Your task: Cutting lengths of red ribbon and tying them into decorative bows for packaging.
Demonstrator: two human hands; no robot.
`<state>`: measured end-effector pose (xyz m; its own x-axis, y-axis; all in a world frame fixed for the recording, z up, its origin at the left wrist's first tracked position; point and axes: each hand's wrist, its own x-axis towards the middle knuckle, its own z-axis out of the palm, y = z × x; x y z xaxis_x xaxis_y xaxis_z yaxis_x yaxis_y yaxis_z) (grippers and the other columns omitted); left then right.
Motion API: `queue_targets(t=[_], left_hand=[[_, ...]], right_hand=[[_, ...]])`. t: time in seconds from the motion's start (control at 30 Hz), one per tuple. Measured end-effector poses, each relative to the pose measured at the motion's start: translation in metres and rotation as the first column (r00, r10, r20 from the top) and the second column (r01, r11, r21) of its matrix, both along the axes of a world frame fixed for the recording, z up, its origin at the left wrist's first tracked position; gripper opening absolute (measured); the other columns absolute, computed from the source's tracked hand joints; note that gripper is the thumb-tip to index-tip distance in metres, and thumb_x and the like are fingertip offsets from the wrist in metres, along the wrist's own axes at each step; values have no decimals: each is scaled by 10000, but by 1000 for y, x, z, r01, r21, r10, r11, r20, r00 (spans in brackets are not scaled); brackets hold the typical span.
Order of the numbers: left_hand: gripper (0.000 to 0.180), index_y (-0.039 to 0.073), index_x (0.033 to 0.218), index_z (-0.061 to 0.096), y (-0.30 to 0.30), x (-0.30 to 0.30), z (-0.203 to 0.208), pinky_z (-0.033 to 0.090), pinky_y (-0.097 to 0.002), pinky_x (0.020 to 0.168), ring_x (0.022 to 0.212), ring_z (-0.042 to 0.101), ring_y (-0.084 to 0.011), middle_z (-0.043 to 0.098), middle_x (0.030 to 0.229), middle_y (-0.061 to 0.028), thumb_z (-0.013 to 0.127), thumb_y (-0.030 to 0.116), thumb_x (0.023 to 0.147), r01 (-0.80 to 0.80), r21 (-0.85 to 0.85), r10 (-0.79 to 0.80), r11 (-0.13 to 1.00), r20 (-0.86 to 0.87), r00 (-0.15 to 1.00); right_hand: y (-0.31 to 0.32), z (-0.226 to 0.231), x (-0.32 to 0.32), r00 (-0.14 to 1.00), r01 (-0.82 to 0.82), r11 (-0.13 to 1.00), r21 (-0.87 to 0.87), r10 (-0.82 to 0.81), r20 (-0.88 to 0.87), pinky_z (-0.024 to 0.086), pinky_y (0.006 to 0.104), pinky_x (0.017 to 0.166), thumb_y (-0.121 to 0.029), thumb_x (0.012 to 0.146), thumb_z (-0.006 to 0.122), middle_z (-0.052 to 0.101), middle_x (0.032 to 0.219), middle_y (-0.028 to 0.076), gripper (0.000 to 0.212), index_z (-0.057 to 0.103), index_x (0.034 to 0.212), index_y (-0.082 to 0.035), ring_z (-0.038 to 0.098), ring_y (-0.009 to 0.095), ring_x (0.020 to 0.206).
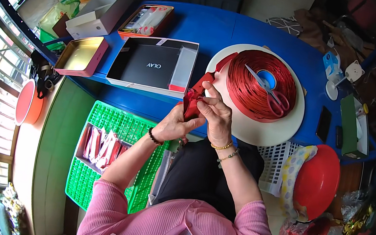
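Note:
My left hand (174, 124) and my right hand (218, 115) both grip a piece of red ribbon (194, 100), folding it between the fingers just above my lap. The ribbon runs up to a large spool of red ribbon (258, 83) lying flat on a round white board (264, 129) on the blue table (221, 29). Red-handled scissors (270, 92) rest on top of the spool. Both sleeves are pink, with bracelets on each wrist.
An open black box (152, 65) lies left of the spool, with a pink tin (81, 56) and a white box (98, 15) beyond it. A green crate (113, 120) holding a small box of red items (100, 145) sits at my left. Red basins (318, 180) stand at my right.

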<state>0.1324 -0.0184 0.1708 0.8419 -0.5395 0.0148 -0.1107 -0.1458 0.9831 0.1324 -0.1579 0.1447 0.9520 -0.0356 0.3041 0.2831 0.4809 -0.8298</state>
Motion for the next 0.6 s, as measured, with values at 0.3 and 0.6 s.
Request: queue_targets(t=[0.3,0.6], left_hand=[[383,18,783,499,10,22,24,447,-305,671,629,532,-159,544,701,-68,365,326,967,-168,-465,3,869,-335,942],[469,59,882,552,94,71,6,336,-270,562,460,302,-89,416,577,19,358,481,944,-388,-644,333,659,-212,919]], right_hand=[[13,-61,-16,922,-371,905,-210,385,30,416,313,893,-295,702,785,463,1232,100,808,317,1292,-1,466,166,1116],[-8,-40,-46,779,-617,780,-107,585,-226,460,228,806,-50,852,610,612,1006,68,218,560,1047,38,592,87,885]])
